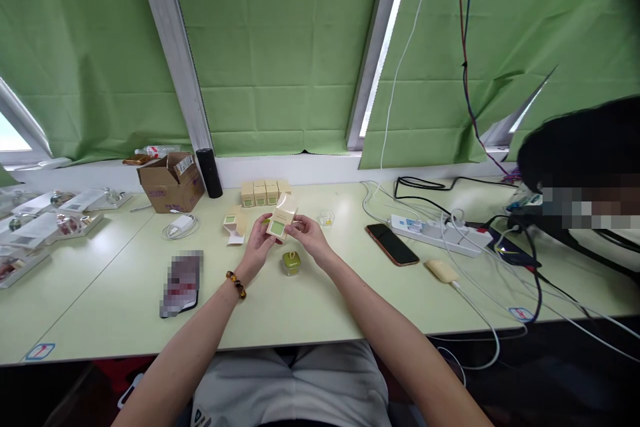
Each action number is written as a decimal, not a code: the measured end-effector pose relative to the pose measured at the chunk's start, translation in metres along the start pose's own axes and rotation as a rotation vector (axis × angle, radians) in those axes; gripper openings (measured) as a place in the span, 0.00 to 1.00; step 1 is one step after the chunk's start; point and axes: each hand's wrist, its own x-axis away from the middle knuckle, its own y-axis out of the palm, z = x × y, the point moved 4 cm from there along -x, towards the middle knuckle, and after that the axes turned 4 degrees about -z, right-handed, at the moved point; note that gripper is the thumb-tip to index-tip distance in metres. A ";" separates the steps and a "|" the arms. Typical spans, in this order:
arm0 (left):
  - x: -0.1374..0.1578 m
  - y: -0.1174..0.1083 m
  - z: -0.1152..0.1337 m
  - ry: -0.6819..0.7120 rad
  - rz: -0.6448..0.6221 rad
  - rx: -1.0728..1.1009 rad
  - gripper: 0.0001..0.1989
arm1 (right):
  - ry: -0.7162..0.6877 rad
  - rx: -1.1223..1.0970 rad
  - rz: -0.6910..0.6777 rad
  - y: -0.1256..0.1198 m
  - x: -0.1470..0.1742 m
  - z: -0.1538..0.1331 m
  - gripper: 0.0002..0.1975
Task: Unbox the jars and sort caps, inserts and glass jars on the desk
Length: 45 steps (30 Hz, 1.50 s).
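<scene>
Both hands are closed on one small cream carton (281, 223) with a green window, raised a little above the table; its top flap stands up. My left hand (257, 241), wearing a bead bracelet, grips the left side. On the right side, my right hand (311, 239) pinches the edge. A bit of green shows beside my left fingertips, too small to name. Just below the hands stands a green-lidded clear jar (291, 263). Left of them sits an opened cream box (234, 225), and a small clear plastic piece (326, 218) lies to the right.
Several cream boxes (260, 194) line the back, near a cardboard box (173, 183) and black cylinder (209, 173). Phones (392, 244) (183, 283) lie on both sides. A power strip (440, 235) with cables, a cream power bank (441, 271) and another person's head (580, 147) are at right.
</scene>
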 end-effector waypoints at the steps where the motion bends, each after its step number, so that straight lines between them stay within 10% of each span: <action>1: 0.000 0.000 0.001 -0.001 0.003 -0.001 0.31 | -0.008 0.008 -0.001 0.000 0.000 0.000 0.30; 27: 0.004 0.010 0.005 0.014 -0.085 0.012 0.34 | 0.042 0.003 0.031 -0.002 0.008 -0.010 0.25; 34: 0.005 0.004 0.011 0.176 0.111 -0.451 0.27 | 0.026 -0.072 0.023 0.001 0.006 -0.001 0.24; 45: 0.007 -0.002 0.011 0.215 0.171 -0.437 0.20 | 0.057 -0.007 0.059 0.001 0.009 -0.006 0.29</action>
